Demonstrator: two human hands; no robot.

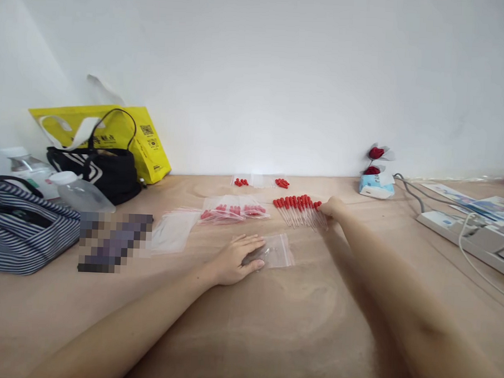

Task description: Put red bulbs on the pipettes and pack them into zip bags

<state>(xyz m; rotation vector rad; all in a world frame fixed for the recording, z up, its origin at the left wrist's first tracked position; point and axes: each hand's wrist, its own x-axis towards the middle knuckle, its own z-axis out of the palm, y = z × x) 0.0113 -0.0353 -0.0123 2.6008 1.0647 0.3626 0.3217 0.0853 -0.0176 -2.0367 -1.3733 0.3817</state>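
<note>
My left hand [237, 259] lies flat with fingers spread on a clear zip-lock bag [280, 251], its thumb and fingers resting on the plastic. Farther off, a row of glass droppers with red rubber bulbs [299, 205] lies on the table, tips toward me. At the row's right end, my right hand [333, 208] has its fingers closed around a dropper, mostly hidden by the hand. Filled zip-lock bags with red-bulbed droppers [234, 209] lie behind my left hand. Left of them is a stack of flat clear bags [175, 230].
More red bulbs [282, 183] show in bags by the wall. Left stand a striped bag [28, 229], plastic bottles [82, 191], a black bag [106, 174] and a yellow bag [153, 151]. Right are a tissue pack [376, 186] and a power strip [462, 234] with cables.
</note>
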